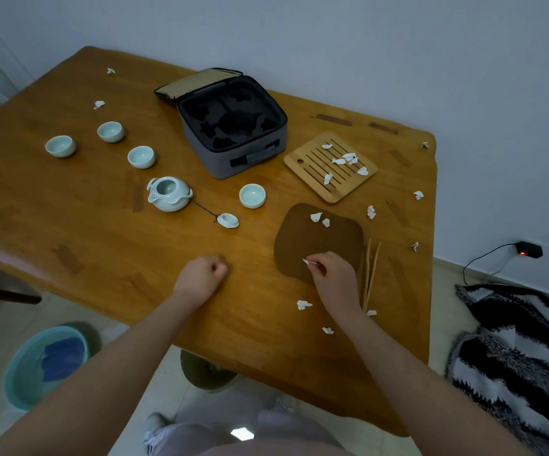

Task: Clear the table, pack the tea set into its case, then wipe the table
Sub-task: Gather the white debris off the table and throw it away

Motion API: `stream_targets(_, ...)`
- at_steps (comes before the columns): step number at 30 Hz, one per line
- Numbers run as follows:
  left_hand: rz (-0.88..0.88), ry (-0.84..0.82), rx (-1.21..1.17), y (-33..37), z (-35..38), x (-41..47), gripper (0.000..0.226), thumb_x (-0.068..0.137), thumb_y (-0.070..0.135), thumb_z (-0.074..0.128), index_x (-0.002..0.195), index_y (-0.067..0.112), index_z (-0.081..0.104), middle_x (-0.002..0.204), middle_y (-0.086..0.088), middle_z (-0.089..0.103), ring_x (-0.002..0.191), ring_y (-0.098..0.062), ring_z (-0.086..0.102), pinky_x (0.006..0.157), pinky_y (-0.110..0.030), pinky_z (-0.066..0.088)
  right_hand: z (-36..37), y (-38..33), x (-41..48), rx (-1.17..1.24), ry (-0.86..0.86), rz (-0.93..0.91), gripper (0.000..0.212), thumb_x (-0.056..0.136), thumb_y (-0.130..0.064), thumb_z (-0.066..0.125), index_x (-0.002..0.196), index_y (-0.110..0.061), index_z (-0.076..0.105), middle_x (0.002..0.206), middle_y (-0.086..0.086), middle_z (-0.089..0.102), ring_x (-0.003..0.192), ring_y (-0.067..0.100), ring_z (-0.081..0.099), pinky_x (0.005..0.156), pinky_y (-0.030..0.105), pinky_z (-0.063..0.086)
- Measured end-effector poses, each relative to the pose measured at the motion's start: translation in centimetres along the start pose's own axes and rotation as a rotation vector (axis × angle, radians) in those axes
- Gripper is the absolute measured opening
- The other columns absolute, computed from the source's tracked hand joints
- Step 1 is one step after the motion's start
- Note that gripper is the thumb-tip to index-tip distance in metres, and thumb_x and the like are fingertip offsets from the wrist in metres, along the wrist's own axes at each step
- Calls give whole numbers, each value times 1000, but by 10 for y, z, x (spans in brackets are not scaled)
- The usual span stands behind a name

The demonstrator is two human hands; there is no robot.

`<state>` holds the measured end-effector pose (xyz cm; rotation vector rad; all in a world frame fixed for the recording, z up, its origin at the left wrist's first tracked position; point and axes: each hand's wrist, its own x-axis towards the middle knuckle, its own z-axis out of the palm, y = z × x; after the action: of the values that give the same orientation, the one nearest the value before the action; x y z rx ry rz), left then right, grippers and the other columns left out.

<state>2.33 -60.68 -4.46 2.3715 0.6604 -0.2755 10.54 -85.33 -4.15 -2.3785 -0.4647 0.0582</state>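
Clearing step in hand: teapot (167, 194) and open case (220, 159) sit unpacked well beyond-left of my grip, my left hand (202, 278) rests curled, nothing visible in it, my right hand (332, 278) pinches a paper scrap (306, 261) on the mat (325, 238); next, I judge, lift it and gather the scraps rightward.

Left arm: bare, reaching forward from the lower left, forearm angled up and to the right over the near edge of the desk (102, 209).
Left grip (205, 274): curled into a loose fist, knuckles up, resting on the desk; nothing shows inside it.
Right arm: bare, reaching forward from the lower right, forearm angled up and to the left.
Right grip (330, 274): palm down, wrist slightly bent, thumb and forefinger pinching a small white paper scrap (306, 261); the other fingers curled under.
Spacing: the two grips are level with each other and apart.
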Motion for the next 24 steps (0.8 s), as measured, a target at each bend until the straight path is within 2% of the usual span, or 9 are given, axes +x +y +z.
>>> stream_targets(2, -127, -5, -493, 26, 6, -4, 29, 95, 21, 48, 66, 19, 46, 58, 2, 40, 54, -12, 34, 49, -26, 29, -3, -17, -1, 119, -9, 38, 18, 93, -11, 61, 108, -13, 71, 97, -4, 67, 88, 3, 58, 79, 19, 49)
stream_targets(4, -278, -65, -908, 47, 16, -9, 28, 93, 19, 49, 65, 19, 46, 54, 4, 37, 49, -12, 31, 44, -24, 26, -5, -35, -3, 250, -32, 94, 21, 92, -14, 62, 112, -17, 70, 100, -9, 67, 91, 2, 60, 81, 17, 50)
stream_targets(7, -480, -129, -1327, 71, 27, -13, 27, 86, 17, 50, 60, 19, 45, 50, 5, 32, 41, -9, 24, 37, -21, 18, -6, -56, -5, 404, -47, 128, 24, 89, -13, 66, 112, -20, 69, 92, -17, 64, 86, -1, 60, 75, 12, 49)
stream_targets(10, -564, -167, -1524, 84, 39, -14, 26, 81, 15, 48, 56, 17, 43, 48, 5, 34, 36, -8, 22, 35, -19, 15, -6, -67, -9, 457, -74, 132, 25, 87, -12, 68, 110, -20, 69, 88, -15, 65, 84, 3, 62, 74, 14, 51)
stream_targets(15, -526, -265, -1702, 96, 48, -20, 18, 77, 15, 43, 60, 13, 38, 43, 3, 35, 31, -6, 25, 30, -17, 18, -7, -69, -14, 465, -143, 160, 18, 85, -14, 70, 102, -21, 69, 85, -8, 70, 79, 1, 65, 68, 10, 48)
stream_targets(17, -562, -235, -1724, 99, 51, -19, 16, 70, 15, 49, 58, 14, 37, 49, 2, 37, 36, -8, 30, 35, -17, 22, -9, -70, -16, 451, -150, 159, 11, 84, -16, 72, 94, -20, 69, 82, -9, 70, 76, -1, 64, 66, 9, 48)
stream_targets(20, -567, -249, -1772, 101, 58, -16, 21, 52, 17, 59, 62, 15, 40, 65, -2, 41, 55, -13, 42, 56, -22, 30, -12, -71, -19, 386, -138, 77, 8, 86, -19, 70, 93, -16, 73, 84, -5, 71, 79, 4, 64, 69, 14, 49)
stream_targets(22, -559, -257, -1818, 104, 63, -15, 16, 53, 17, 58, 59, 14, 42, 65, -3, 43, 61, -15, 44, 63, -24, 30, -12, -69, -19, 324, -128, 8, 10, 88, -17, 68, 95, -14, 75, 88, -1, 70, 82, 8, 63, 73, 20, 50)
stream_targets(24, -528, -278, -1855, 107, 66, -15, 12, 58, 17, 54, 57, 15, 42, 64, -3, 41, 60, -15, 42, 62, -24, 29, -13, -65, -17, 288, -106, -38, 12, 89, -17, 66, 96, -12, 75, 92, -2, 67, 84, 8, 61, 72, 19, 49)
